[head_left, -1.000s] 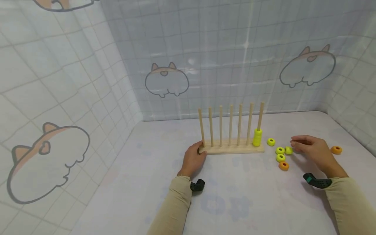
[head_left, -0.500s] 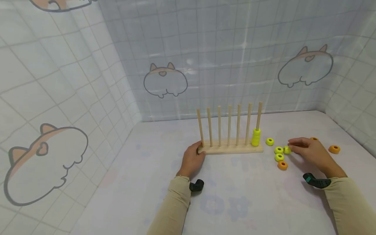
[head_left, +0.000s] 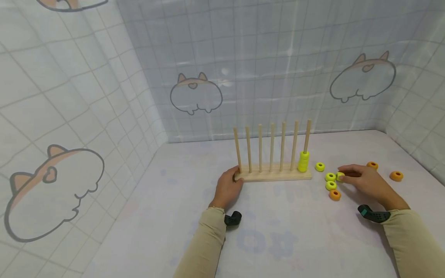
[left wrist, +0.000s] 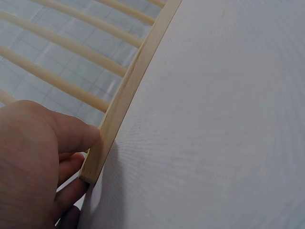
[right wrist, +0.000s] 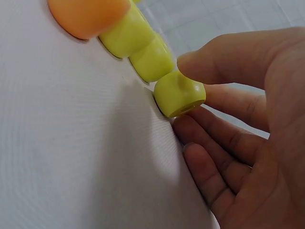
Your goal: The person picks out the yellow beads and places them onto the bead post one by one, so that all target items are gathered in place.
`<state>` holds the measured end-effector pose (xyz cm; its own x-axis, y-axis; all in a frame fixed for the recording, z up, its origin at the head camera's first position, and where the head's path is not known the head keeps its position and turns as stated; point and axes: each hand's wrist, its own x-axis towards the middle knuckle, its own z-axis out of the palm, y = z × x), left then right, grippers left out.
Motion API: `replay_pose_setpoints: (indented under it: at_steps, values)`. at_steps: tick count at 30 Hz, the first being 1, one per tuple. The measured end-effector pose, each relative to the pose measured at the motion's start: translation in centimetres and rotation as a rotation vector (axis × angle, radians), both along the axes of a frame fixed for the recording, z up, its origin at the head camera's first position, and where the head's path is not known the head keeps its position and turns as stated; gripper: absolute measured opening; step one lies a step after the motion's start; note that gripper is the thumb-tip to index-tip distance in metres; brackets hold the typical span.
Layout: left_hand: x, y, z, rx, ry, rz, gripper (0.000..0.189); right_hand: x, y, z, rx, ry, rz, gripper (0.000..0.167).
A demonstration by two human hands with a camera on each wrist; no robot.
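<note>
Yellow, the bead (right wrist: 174, 95) lies on its side on the tabletop (head_left: 271, 220), its axis running roughly left to right, its hole facing the palm. It sits between thumb and forefinger of the right hand (head_left: 370, 182), whose fingers are pinched on it. Three yellow beads (head_left: 330, 180) lie left of it, an orange bead (head_left: 335, 197) in front. Farther left is the rack (head_left: 272, 178), its base running left to right, pegs upright; the left hand (head_left: 227, 188) has fingers clamped on its left end.
</note>
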<state>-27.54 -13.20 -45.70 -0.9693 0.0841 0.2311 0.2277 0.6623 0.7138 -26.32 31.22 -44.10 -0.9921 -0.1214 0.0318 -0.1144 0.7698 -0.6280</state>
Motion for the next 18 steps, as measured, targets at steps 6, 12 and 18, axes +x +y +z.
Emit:
replay_pose_setpoints:
  at_steps: [6,12,18]
  values:
    - [0.02,0.04,0.04,0.006,0.001,-0.006,0.052,0.08,-0.05,-0.01,0.016,0.003,-0.003,0.065]
    - [-0.01,0.04,0.11,0.006,0.003,-0.007,0.052,0.11,0.01,0.05,0.033,-0.008,0.005,0.066]
    - [-0.09,-0.01,-0.01,0.007,-0.002,-0.001,0.051,0.11,-0.12,0.02,0.024,-0.011,0.013,0.063]
